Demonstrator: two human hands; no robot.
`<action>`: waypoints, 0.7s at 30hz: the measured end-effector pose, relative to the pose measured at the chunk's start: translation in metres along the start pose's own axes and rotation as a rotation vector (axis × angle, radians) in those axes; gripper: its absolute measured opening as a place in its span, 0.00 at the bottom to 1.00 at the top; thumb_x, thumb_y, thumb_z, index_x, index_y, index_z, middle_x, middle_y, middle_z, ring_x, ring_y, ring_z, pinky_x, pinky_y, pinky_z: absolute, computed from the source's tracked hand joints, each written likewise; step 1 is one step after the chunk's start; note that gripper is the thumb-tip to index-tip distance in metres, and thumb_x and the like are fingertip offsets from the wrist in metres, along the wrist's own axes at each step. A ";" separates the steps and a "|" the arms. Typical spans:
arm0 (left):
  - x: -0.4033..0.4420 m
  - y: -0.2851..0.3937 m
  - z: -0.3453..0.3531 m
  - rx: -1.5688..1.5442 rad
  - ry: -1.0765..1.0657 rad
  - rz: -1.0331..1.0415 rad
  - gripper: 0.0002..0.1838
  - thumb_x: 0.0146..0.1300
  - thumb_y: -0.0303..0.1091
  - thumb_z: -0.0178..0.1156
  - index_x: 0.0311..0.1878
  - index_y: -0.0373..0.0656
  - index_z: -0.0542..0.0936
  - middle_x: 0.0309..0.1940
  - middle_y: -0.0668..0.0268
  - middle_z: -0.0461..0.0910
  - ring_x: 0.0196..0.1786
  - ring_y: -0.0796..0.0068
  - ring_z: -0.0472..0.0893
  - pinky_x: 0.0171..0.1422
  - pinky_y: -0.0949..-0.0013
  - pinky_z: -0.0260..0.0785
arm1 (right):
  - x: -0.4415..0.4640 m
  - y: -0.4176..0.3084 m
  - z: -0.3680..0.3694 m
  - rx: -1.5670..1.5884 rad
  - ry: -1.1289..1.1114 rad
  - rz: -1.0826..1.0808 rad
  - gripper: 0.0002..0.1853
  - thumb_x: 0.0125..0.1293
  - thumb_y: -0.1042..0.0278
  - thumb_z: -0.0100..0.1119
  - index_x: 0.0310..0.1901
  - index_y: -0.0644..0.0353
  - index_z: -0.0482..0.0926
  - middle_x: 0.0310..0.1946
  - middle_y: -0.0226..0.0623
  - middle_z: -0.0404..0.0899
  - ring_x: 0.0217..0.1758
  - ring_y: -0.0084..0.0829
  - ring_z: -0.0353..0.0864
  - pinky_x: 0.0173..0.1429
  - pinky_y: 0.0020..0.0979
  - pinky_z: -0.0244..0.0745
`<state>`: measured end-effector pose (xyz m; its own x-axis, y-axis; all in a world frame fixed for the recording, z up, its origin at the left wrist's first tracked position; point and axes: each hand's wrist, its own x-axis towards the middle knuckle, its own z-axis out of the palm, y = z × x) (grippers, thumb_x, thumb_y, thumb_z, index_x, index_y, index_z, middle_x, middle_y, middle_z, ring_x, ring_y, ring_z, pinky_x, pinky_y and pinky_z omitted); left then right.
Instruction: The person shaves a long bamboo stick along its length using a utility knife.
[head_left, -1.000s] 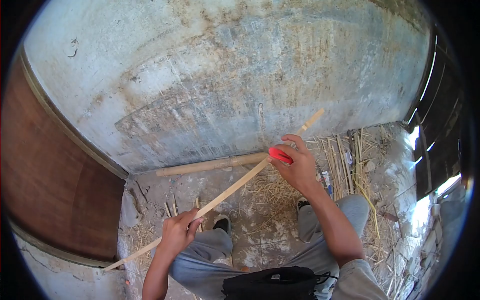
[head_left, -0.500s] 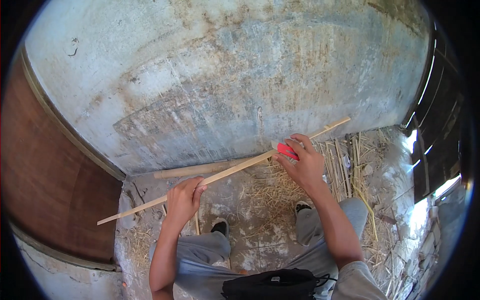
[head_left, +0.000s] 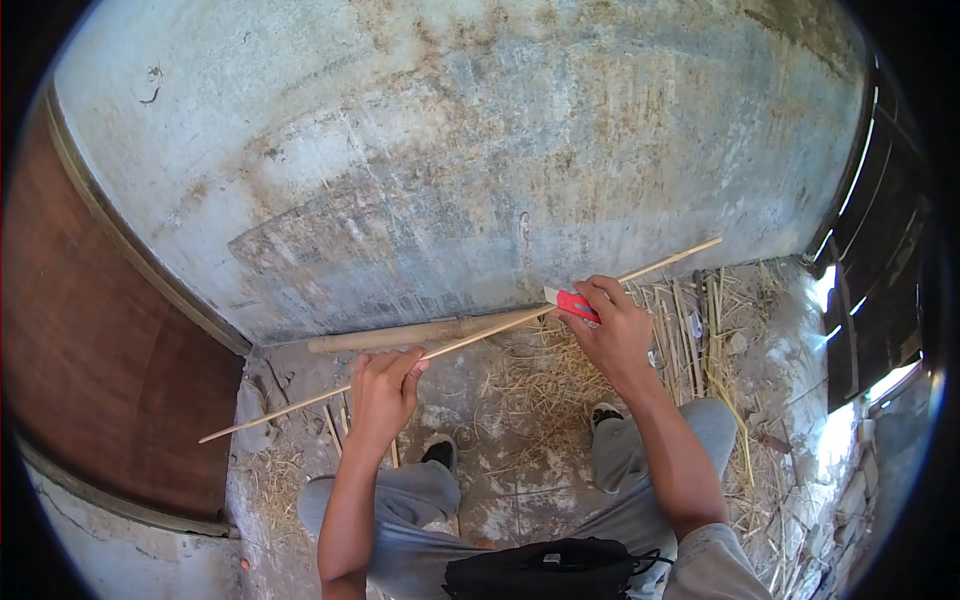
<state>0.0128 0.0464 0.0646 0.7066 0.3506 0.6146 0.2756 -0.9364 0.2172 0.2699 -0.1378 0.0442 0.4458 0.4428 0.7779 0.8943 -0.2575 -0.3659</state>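
A long, thin bamboo strip runs slantwise in front of me, its right end higher and its narrow edge showing. My left hand is closed around it left of the middle. My right hand is closed on a red utility knife, whose short pale blade points left, at the strip. The strip passes behind the right hand's fingers and shows again beyond them. Whether those fingers also touch the strip, I cannot tell.
A stained wall rises ahead, with a bamboo pole along its foot. Bamboo shavings litter the floor between my feet, and more strips lie to the right. A brown door panel stands at the left.
The strip has turned from its broad face to its narrow edge and shifted slightly right. My left hand has moved a little right with it. The knife stays in nearly the same place.
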 end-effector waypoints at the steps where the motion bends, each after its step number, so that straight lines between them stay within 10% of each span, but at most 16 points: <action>1: -0.002 0.000 0.002 -0.014 -0.003 -0.011 0.07 0.63 0.31 0.66 0.41 0.41 0.85 0.28 0.62 0.84 0.31 0.60 0.80 0.39 0.60 0.64 | 0.000 -0.001 -0.001 -0.001 -0.003 -0.002 0.20 0.54 0.51 0.76 0.43 0.54 0.86 0.43 0.30 0.82 0.29 0.37 0.86 0.30 0.35 0.80; 21: -0.025 -0.005 0.012 -0.075 0.120 -0.141 0.06 0.58 0.29 0.71 0.36 0.39 0.85 0.30 0.62 0.86 0.29 0.65 0.81 0.45 0.64 0.67 | -0.010 -0.008 0.003 0.029 -0.081 0.013 0.19 0.52 0.58 0.77 0.45 0.54 0.84 0.47 0.29 0.81 0.29 0.36 0.85 0.30 0.36 0.80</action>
<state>0.0018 0.0424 0.0390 0.5807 0.4777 0.6592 0.3137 -0.8785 0.3603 0.2582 -0.1374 0.0377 0.4581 0.5078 0.7296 0.8886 -0.2391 -0.3915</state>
